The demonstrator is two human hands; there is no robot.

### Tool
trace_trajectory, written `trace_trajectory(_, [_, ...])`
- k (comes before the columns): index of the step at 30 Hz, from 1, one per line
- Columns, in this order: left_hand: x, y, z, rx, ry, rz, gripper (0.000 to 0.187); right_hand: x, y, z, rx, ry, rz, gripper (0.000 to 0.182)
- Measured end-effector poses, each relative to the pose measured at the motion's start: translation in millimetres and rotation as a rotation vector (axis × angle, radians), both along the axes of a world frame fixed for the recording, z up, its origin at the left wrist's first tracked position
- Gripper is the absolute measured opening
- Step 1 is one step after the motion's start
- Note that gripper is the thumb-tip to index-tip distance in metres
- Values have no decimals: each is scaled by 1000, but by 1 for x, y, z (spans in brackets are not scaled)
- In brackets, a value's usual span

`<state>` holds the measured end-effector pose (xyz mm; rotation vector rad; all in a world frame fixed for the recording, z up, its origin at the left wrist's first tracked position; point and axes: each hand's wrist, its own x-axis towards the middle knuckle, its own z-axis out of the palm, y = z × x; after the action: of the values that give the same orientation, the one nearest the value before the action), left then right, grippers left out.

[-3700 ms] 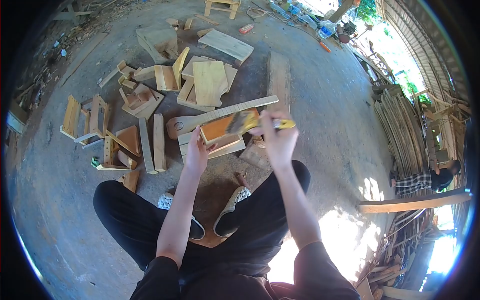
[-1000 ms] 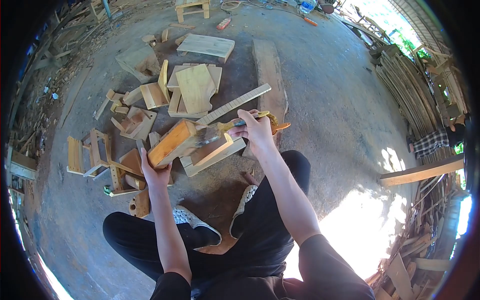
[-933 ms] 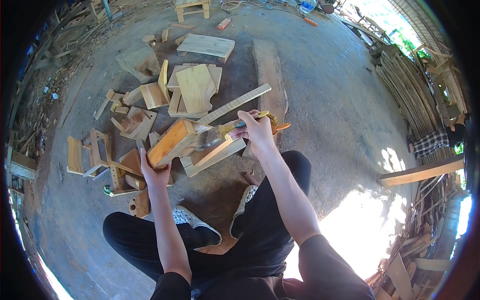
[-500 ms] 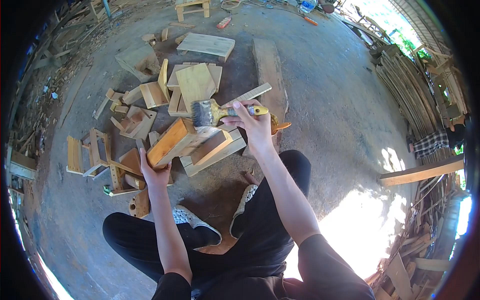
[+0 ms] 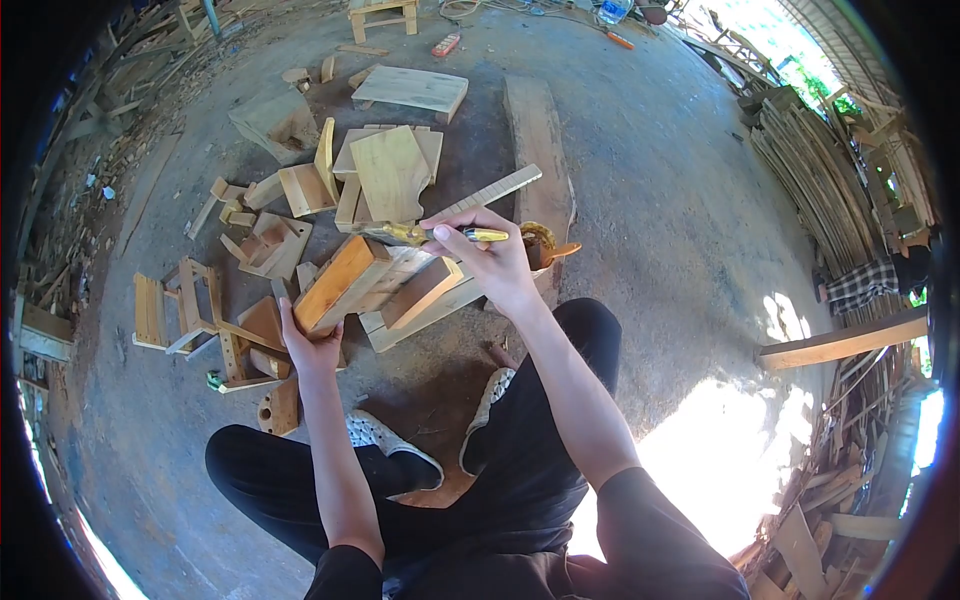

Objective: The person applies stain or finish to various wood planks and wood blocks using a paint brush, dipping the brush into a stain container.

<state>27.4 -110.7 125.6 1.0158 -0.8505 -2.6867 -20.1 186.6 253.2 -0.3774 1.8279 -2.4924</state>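
The left hand, half open, is gripping a wooden piece stretching away beyond it; the right hand, nearly closed, is pinching a paintbrush pointing left toward the piece's far end.

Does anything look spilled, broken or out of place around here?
Nothing looks plainly spilled or broken. The pale board lies askew on the stacked wood beneath, with a curved bite missing near one corner, though that may be a deliberate cut. The brush and wooden piece you hold show nothing odd.
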Motion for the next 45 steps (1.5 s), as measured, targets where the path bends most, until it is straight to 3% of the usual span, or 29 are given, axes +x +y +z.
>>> trace_trajectory(5, [1,-1,1,25,-2,26,56,3,2,5,127,78,21,16])
trace_trajectory(18, [2,-7,-5,38,-20,40,52,2,19,12,98,35,90,18])
trace_trajectory(27, [3,-12,-12,71,22,62,55,-1,16,13,50,-29,-74,21])
trace_trajectory(45, [4,-9,-7,17,-8,32,53,-3,8,5,73,30,67,15])
